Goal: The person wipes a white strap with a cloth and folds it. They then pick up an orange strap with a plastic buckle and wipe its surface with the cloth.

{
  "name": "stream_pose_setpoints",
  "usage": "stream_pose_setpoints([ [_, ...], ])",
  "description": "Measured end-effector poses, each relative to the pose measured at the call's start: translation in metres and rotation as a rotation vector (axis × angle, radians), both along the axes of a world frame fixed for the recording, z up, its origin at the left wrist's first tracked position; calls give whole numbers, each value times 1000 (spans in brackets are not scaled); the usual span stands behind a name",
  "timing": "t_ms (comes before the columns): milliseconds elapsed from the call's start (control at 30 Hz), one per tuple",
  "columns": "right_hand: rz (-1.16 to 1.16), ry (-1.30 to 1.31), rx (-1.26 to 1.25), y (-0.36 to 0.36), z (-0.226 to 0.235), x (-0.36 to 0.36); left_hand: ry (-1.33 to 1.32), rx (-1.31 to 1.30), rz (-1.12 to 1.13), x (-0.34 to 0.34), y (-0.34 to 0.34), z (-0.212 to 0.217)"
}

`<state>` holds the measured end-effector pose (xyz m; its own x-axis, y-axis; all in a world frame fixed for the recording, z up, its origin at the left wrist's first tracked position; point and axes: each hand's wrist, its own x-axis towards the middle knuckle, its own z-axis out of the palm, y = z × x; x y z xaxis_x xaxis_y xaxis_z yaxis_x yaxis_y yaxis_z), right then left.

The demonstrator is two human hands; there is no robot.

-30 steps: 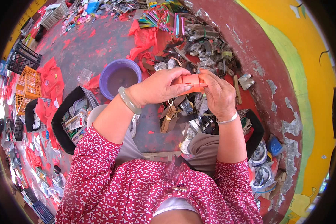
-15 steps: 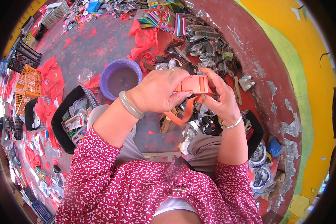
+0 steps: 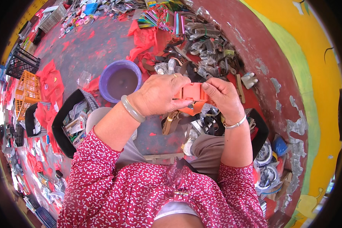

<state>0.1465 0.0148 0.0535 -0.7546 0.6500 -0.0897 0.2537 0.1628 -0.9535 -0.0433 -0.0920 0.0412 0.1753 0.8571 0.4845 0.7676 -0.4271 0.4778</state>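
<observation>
Between my two hands, in front of my chest, is an orange belt (image 3: 192, 91) with a blocky plastic-looking buckle. My left hand (image 3: 160, 94), with a pale bangle at its wrist, pinches the buckle's left end between thumb and fingers. On the other end, my right hand (image 3: 225, 98) is closed with the thumb on top and a silver bangle below. A piece of the orange strap curves under the buckle; the rest is hidden by my hands. Beyond and below them lies a pile of dark belts (image 3: 209, 49), some in clear plastic.
A purple basin (image 3: 102, 85) of greyish water stands left of my hands. Black bins (image 3: 60, 125) holding packets sit further left, beside an orange crate (image 3: 28, 89). A peeling red and yellow wall (image 3: 281, 76) runs along the right. Red cloth (image 3: 142, 40) lies on the floor ahead.
My right thumb has moved from beneath the buckle to its top, and the right fingers have closed in. The buckle has turned slightly, and its strap no longer hangs as low.
</observation>
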Motion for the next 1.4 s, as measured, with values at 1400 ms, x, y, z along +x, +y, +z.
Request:
stream_pose_setpoints([
  [1400,-97,155,-314,1,-5,-3,-78,-77,-100,1,-1,-6],
])
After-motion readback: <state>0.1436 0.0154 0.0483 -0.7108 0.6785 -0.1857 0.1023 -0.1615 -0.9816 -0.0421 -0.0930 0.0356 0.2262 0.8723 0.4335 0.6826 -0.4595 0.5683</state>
